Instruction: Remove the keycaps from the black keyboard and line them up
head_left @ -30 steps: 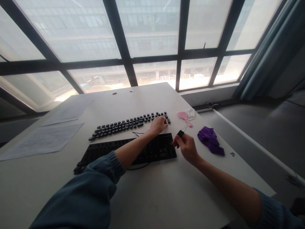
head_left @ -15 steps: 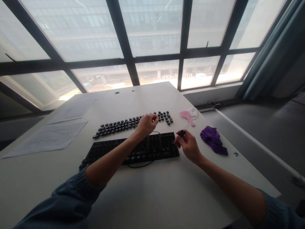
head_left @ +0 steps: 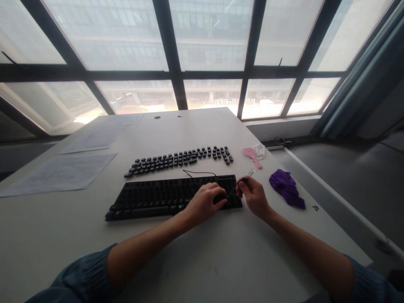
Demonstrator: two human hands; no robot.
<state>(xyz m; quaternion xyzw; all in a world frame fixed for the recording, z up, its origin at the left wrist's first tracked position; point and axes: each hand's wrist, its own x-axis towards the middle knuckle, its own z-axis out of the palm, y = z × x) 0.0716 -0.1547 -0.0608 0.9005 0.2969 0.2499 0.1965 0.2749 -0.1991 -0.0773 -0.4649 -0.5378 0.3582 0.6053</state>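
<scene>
A black keyboard point(head_left: 158, 195) lies on the white table, with many of its upper keycaps off and the bottom row still on. Over its right part rests my left hand point(head_left: 206, 200), fingers curved and thumb apart from them, touching the keys. My right hand point(head_left: 252, 195) is closed on a small keycap puller point(head_left: 244, 180) with a black body and thin wire ends, held above the keyboard's right end. Its lower wires point down at the number pad. Behind the keyboard, loose black keycaps point(head_left: 162, 162) lie in slanting rows.
A pink hairbrush point(head_left: 251, 155) lies on a clear plastic wrapper point(head_left: 261, 150) at the right. Nearer me are a purple cloth point(head_left: 287, 189) and a small dark piece point(head_left: 315, 208). Printed sheets point(head_left: 59, 174) cover the left side. The keyboard's cable point(head_left: 198, 172) loops behind it.
My left hand has come back from the rows of loose keycaps onto the keyboard's right part. My right hand has tilted the puller's lower end toward the keys.
</scene>
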